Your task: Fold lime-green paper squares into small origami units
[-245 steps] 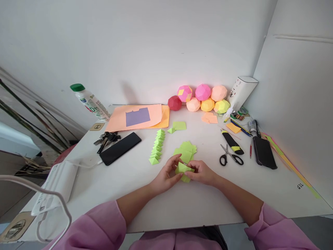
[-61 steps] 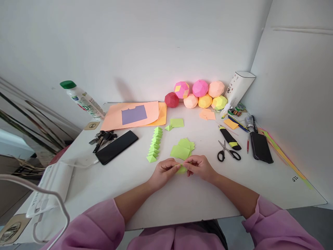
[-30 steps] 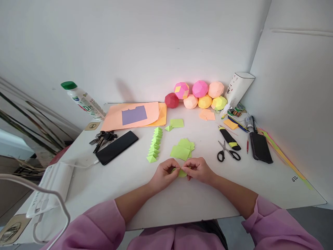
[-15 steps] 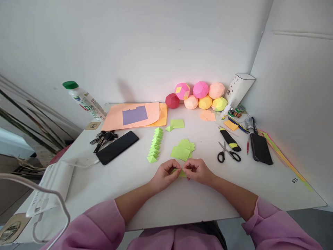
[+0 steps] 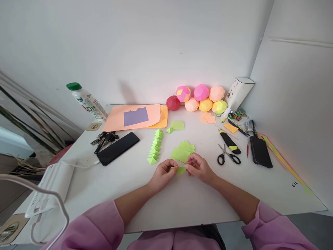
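Note:
Between my hands is a small piece of light green paper [image 5: 181, 169]. My left hand [image 5: 166, 171] pinches its left end, and the fingers of my right hand [image 5: 199, 168] are closed at its right edge. Just beyond them lies a loose pile of green paper pieces [image 5: 180, 154]. To the left, a row of small folded green paper pyramids [image 5: 155, 146] runs away from me. Behind the pile sit one more folded green piece [image 5: 170, 130] and a flat green sheet [image 5: 178, 125].
Scissors [image 5: 228, 155] and a box cutter [image 5: 230, 141] lie to the right, near a dark phone [image 5: 261, 151]. On the left are a black phone [image 5: 118, 148], keys [image 5: 104, 140] and a bottle [image 5: 88, 102]. Faceted paper balls [image 5: 201, 92] stand against the wall.
My right hand has shifted slightly right along the green paper, so more of the piece shows between my hands. The left hand keeps its pinch. The whole view has tilted a little.

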Motion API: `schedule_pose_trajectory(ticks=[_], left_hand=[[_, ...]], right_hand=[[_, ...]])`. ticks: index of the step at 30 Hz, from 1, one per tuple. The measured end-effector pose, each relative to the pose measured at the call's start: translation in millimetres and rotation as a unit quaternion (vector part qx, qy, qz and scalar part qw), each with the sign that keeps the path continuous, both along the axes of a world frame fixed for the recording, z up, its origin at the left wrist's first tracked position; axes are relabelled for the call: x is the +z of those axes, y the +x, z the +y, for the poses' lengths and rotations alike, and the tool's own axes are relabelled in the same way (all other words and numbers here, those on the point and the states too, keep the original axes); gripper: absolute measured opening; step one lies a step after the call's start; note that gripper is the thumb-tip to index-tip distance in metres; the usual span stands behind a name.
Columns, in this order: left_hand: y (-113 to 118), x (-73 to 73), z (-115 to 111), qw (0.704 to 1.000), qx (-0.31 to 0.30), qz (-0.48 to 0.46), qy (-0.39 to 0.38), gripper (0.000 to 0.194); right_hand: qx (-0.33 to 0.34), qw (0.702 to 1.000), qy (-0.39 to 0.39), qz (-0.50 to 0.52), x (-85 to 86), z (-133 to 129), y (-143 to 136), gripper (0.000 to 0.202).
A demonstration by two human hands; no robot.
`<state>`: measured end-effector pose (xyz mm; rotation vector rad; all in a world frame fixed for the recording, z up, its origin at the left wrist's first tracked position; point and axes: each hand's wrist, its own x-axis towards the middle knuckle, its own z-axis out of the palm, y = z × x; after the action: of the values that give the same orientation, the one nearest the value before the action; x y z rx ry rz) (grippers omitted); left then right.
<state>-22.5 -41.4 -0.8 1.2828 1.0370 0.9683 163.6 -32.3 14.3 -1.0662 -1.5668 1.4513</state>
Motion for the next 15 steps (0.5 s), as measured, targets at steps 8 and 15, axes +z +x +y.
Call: schedule_pose_trajectory(ticks=[8, 15], left_hand=[[0.7, 4.9, -0.3, 0.996, -0.041, 0.055, 0.049, 0.011], [0.6, 5.7, -1.0, 0.996, -0.058, 0.051, 0.05, 0.009]], right_hand=[[0.06, 0.995, 0.039, -0.066, -5.4, -1.6, -2.1, 0.021], [0.052, 0.995, 0.045, -0.073, -4.0, -2.5, -3.7, 0.021]])
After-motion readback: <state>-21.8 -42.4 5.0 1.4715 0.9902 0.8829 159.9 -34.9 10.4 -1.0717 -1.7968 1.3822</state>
